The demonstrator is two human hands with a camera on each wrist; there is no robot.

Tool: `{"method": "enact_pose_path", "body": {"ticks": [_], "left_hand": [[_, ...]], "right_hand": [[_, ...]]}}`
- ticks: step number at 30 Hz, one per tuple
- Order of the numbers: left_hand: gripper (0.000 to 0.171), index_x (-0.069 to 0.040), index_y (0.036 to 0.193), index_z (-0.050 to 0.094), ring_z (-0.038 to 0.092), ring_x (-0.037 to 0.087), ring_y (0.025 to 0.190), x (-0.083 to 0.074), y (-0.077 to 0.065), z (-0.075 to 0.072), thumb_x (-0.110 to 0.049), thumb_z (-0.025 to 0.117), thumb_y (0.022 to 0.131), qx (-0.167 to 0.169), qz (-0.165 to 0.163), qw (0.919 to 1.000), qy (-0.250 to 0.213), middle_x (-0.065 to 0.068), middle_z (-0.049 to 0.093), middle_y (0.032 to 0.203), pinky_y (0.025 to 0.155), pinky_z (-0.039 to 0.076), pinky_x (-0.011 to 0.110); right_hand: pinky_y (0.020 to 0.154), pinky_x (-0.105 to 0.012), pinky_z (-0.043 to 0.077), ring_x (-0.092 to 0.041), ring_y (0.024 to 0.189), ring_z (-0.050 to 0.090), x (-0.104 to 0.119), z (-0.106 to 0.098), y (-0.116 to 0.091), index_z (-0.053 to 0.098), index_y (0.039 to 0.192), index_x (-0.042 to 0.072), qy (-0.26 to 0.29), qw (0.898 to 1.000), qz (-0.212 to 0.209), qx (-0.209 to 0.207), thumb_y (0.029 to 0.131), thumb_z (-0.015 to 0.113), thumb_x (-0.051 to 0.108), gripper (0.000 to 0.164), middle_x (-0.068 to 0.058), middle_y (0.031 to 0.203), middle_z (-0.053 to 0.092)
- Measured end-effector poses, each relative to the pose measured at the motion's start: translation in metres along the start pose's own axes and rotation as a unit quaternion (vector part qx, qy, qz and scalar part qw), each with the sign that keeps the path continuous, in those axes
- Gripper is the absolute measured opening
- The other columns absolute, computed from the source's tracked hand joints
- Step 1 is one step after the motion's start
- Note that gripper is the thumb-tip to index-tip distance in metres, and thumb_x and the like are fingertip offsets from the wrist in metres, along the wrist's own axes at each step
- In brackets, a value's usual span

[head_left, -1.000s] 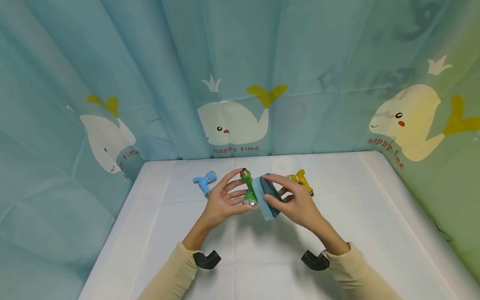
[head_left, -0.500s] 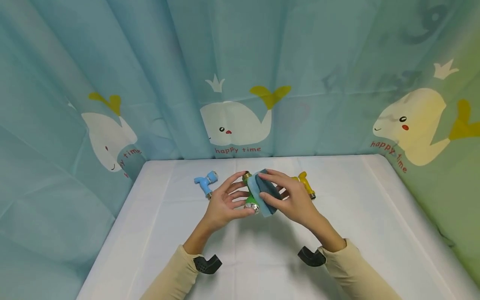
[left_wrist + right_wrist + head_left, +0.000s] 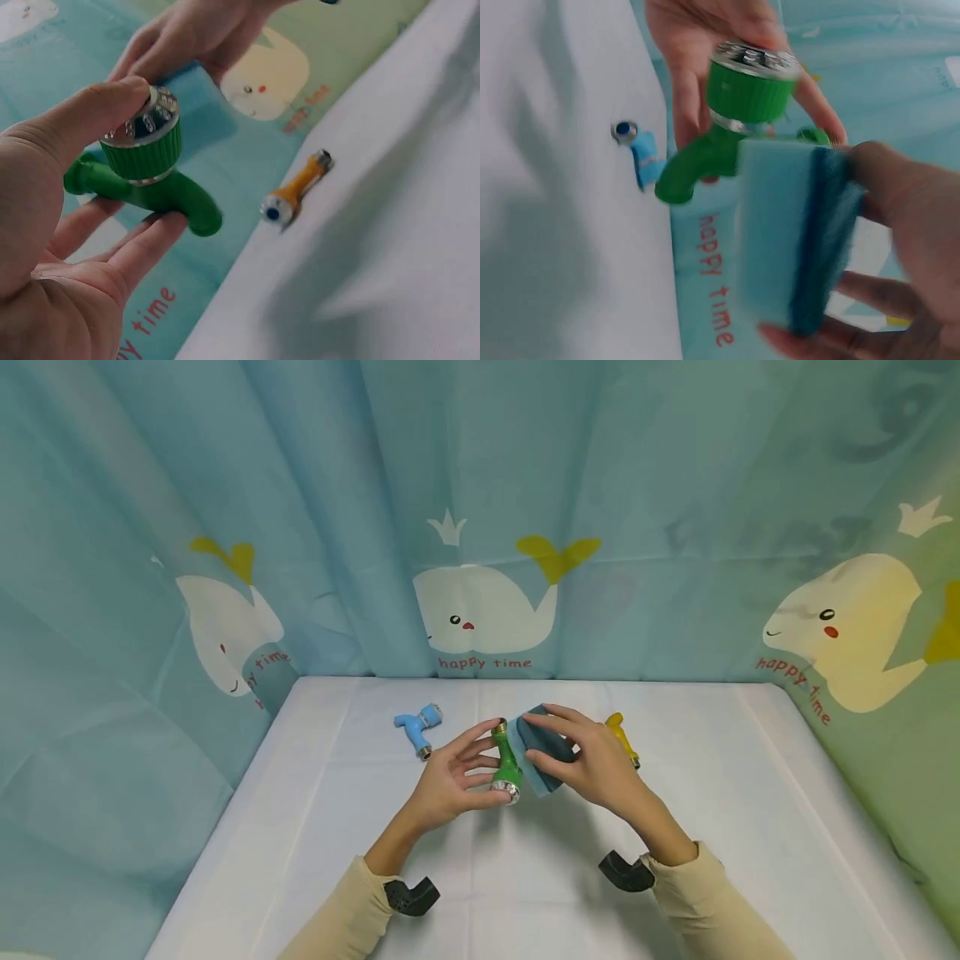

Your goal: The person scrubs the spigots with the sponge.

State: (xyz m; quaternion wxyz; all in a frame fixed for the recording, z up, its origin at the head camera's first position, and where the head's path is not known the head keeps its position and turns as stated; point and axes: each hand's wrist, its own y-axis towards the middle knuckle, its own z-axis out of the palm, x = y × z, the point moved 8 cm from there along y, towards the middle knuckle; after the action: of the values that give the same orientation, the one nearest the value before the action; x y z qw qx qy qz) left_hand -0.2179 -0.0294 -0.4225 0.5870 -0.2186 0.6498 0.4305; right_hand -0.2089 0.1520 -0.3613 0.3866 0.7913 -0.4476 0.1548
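Observation:
My left hand (image 3: 450, 781) holds a green tap (image 3: 506, 767) above the table. Its thumb lies on the silver-faced end of the tap's ribbed green knob (image 3: 144, 154), and the fingers reach along the other side. In my right hand (image 3: 606, 767) is a two-layer sponge (image 3: 551, 745), pale blue with a darker blue layer, pinched between thumb and fingers. The pale face of the sponge (image 3: 776, 232) is right beside the tap's body, partly covering it in the right wrist view; whether they touch I cannot tell.
A light blue tap (image 3: 414, 727) lies on the white table (image 3: 360, 827) behind my left hand. A yellow tap (image 3: 621, 737) lies behind my right hand, partly hidden by it. A blue-green curtain with whale prints (image 3: 487, 610) stands along the table's back edge.
The sponge moved across the green tap's middle, then back to the right, uncovering it again. Both hands keep their holds. The head view has shifted slightly.

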Motion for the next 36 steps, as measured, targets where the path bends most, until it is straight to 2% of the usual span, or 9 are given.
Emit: {"method": "enact_pose_path", "body": {"ticks": [6, 9, 13, 19, 22, 25, 27, 33, 36], "left_hand": [[0.091, -0.015, 0.154, 0.044, 0.064, 0.038, 0.116, 0.002, 0.002, -0.002, 0.008, 0.086, 0.077, -0.004, 0.0, 0.9997, 0.022, 0.02, 0.056, 0.146, 0.094, 0.057, 0.043], [0.091, -0.018, 0.153, 0.045, 0.065, 0.038, 0.114, 0.006, 0.002, 0.0, 0.006, 0.088, 0.076, 0.003, -0.014, 0.9995, 0.029, 0.016, 0.059, 0.144, 0.095, 0.057, 0.043], [0.093, -0.018, 0.153, 0.045, 0.066, 0.036, 0.114, 0.013, 0.0, -0.002, 0.009, 0.087, 0.075, -0.002, -0.029, 0.9991, 0.03, 0.016, 0.059, 0.145, 0.096, 0.056, 0.041], [0.093, -0.018, 0.153, 0.046, 0.066, 0.036, 0.115, 0.008, 0.0, -0.002, 0.007, 0.089, 0.074, -0.005, -0.013, 0.9991, 0.04, 0.016, 0.058, 0.146, 0.095, 0.057, 0.043], [0.093, -0.019, 0.153, 0.047, 0.066, 0.034, 0.116, 0.006, 0.0, -0.002, 0.007, 0.088, 0.075, -0.009, -0.009, 0.9991, 0.04, 0.016, 0.057, 0.146, 0.095, 0.057, 0.042], [0.093, -0.019, 0.154, 0.047, 0.065, 0.035, 0.116, 0.003, 0.001, -0.003, 0.009, 0.087, 0.075, -0.012, -0.001, 0.9993, 0.035, 0.015, 0.057, 0.146, 0.096, 0.056, 0.042], [0.092, -0.017, 0.154, 0.046, 0.066, 0.035, 0.115, -0.001, 0.001, -0.004, 0.006, 0.088, 0.075, -0.013, 0.009, 0.9995, 0.029, 0.016, 0.057, 0.146, 0.095, 0.056, 0.043], [0.094, -0.013, 0.156, 0.042, 0.065, 0.028, 0.115, -0.002, 0.003, -0.009, 0.004, 0.088, 0.077, -0.02, 0.016, 0.9996, -0.015, 0.02, 0.052, 0.15, 0.095, 0.057, 0.043], [0.095, -0.01, 0.156, 0.041, 0.064, 0.03, 0.118, -0.006, 0.002, -0.012, 0.008, 0.087, 0.076, -0.022, 0.031, 0.9993, -0.002, 0.021, 0.05, 0.151, 0.096, 0.056, 0.043]], "right_hand": [[0.062, -0.032, 0.059, -0.016, 0.079, 0.068, -0.006, 0.003, 0.001, 0.067, 0.137, 0.017, 0.075, 0.997, 0.019, -0.001, 0.09, 0.082, 0.021, 0.05, -0.009, 0.14, 0.063], [0.065, -0.031, 0.059, -0.016, 0.084, 0.068, -0.008, 0.008, -0.001, 0.067, 0.136, 0.016, 0.063, 0.998, 0.017, 0.021, 0.091, 0.081, 0.021, 0.048, -0.01, 0.138, 0.064], [0.066, -0.032, 0.058, -0.017, 0.087, 0.067, -0.009, 0.005, -0.002, 0.07, 0.133, 0.016, 0.046, 0.999, 0.014, 0.011, 0.088, 0.084, 0.018, 0.048, -0.011, 0.136, 0.065], [0.066, -0.032, 0.059, -0.016, 0.083, 0.067, -0.006, 0.008, -0.001, 0.067, 0.136, 0.016, 0.049, 0.999, 0.011, 0.014, 0.09, 0.082, 0.023, 0.049, -0.012, 0.14, 0.063], [0.065, -0.03, 0.058, -0.016, 0.08, 0.067, -0.007, 0.003, 0.0, 0.069, 0.134, 0.015, 0.026, 1.0, 0.01, -0.012, 0.088, 0.083, 0.021, 0.049, -0.014, 0.139, 0.063], [0.063, -0.031, 0.058, -0.017, 0.08, 0.067, -0.005, 0.002, 0.0, 0.068, 0.135, 0.015, 0.042, 0.999, 0.007, -0.023, 0.088, 0.083, 0.019, 0.05, -0.014, 0.141, 0.061], [0.064, -0.031, 0.06, -0.02, 0.084, 0.068, -0.003, 0.005, -0.002, 0.067, 0.137, 0.015, 0.063, 0.998, 0.007, -0.012, 0.089, 0.082, 0.018, 0.051, -0.014, 0.144, 0.059], [0.064, -0.029, 0.059, -0.021, 0.088, 0.07, -0.004, 0.01, -0.009, 0.069, 0.135, 0.015, 0.047, 0.999, -0.001, 0.005, 0.088, 0.083, 0.018, 0.049, -0.015, 0.143, 0.06], [0.065, -0.029, 0.06, -0.019, 0.085, 0.07, -0.001, 0.015, -0.01, 0.068, 0.137, 0.016, 0.074, 0.997, -0.005, 0.038, 0.09, 0.081, 0.019, 0.049, -0.015, 0.144, 0.059]]}}
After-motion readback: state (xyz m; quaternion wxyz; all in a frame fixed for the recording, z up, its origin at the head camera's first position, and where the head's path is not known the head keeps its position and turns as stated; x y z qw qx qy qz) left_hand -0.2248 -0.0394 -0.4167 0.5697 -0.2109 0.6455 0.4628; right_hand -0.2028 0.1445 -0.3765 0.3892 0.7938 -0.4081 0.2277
